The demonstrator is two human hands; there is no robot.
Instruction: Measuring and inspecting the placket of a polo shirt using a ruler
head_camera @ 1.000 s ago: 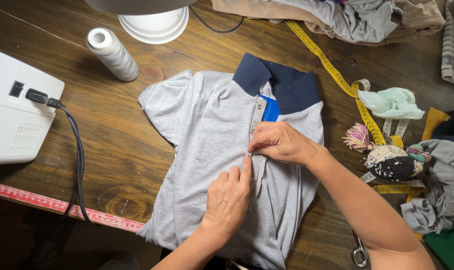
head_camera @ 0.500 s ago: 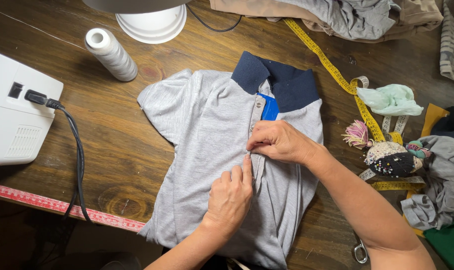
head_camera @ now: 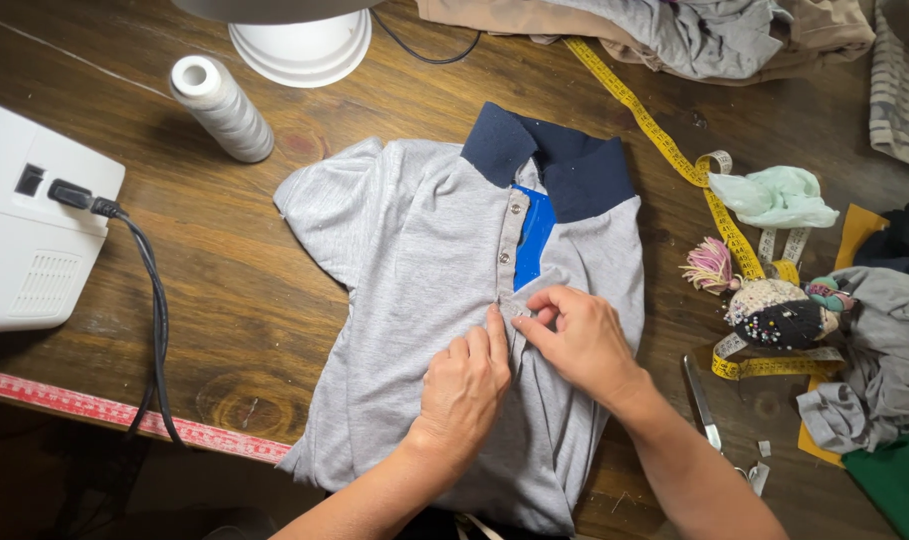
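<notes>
Now the grey polo shirt [head_camera: 414,300] lies flat on the wooden counter [head_camera: 224,290] — collar away from the person. Left hand [head_camera: 462,390] presses it, fingers extended; right hand [head_camera: 579,340] pinches the placket's lower end

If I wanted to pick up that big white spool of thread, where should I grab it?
Grab the spool of thread around its middle, coming down from above with fingers on its two long sides. It lies tilted on the wooden table, its round end facing up-left, so the long wound sides are open. Nothing touches it; the lamp base sits to its right, so probably reach in from the front.
</notes>
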